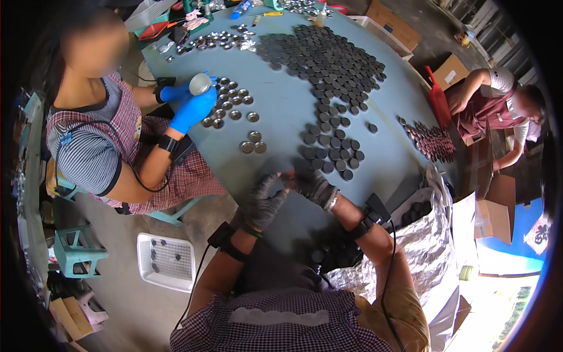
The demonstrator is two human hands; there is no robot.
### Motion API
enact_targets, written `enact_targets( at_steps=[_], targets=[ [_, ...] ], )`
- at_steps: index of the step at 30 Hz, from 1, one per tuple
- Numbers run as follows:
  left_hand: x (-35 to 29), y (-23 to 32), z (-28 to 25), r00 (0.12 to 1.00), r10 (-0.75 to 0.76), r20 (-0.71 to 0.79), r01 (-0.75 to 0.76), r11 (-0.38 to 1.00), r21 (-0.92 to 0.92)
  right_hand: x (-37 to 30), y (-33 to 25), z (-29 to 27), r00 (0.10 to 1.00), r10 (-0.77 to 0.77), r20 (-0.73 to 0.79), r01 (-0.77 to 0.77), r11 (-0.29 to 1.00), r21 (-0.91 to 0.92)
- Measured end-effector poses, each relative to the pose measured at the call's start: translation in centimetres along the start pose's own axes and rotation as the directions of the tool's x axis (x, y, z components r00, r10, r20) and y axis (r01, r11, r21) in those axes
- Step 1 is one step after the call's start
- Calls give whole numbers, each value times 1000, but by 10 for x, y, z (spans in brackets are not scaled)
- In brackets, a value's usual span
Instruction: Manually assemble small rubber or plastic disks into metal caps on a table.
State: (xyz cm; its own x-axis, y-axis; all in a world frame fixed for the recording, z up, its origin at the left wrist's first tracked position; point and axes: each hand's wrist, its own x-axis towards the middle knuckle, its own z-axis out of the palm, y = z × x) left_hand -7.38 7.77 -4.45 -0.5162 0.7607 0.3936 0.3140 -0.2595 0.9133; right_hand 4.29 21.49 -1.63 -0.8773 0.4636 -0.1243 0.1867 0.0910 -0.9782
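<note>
My left hand (267, 201) and my right hand (316, 186), both in grey gloves, meet over the near edge of the table. Their fingers are closed toward each other around something dark and blurred that I cannot make out. Just beyond my right hand lie several round black caps (336, 142), loosely spread, leading up to a dense patch of the same caps (334, 58). Silvery round metal caps (254, 142) rest on the table ahead of my left hand.
At the left a co-worker's blue-gloved hands (190, 108) hold a pale round piece. Another person (498, 108) bends at the right beside a red dustpan (438, 102). A silver sack (422, 234) stands by my right arm; a white basket (166, 258) sits on the floor.
</note>
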Motion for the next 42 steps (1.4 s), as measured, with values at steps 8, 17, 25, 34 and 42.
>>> enact_targets(
  at_steps=[8, 17, 25, 34, 42],
  targets=[
    [2, -18, -18, 989, 59, -135, -26, 971, 236, 107, -26, 27, 894, -394, -215, 163, 732, -661],
    [-3, -20, -26, 992, 50, -119, -18, 966, 257, 77, -29, 0, 998, 2, 64, 64, -18, -998],
    [-30, 23, 32, 927, 2, 376, -67, 985, 160, -38, -56, -60, 901, -341, -267, -150, 331, -931],
    [-54, 49, 80, 470, -69, 880, -540, 766, 348, -116, -59, -50, 848, -468, -250, 56, 547, -836],
    [-49, 37, 87, 704, 53, 708, -246, 954, 172, -127, -47, -49, 847, -448, -288, 66, 625, -778]
  ],
)
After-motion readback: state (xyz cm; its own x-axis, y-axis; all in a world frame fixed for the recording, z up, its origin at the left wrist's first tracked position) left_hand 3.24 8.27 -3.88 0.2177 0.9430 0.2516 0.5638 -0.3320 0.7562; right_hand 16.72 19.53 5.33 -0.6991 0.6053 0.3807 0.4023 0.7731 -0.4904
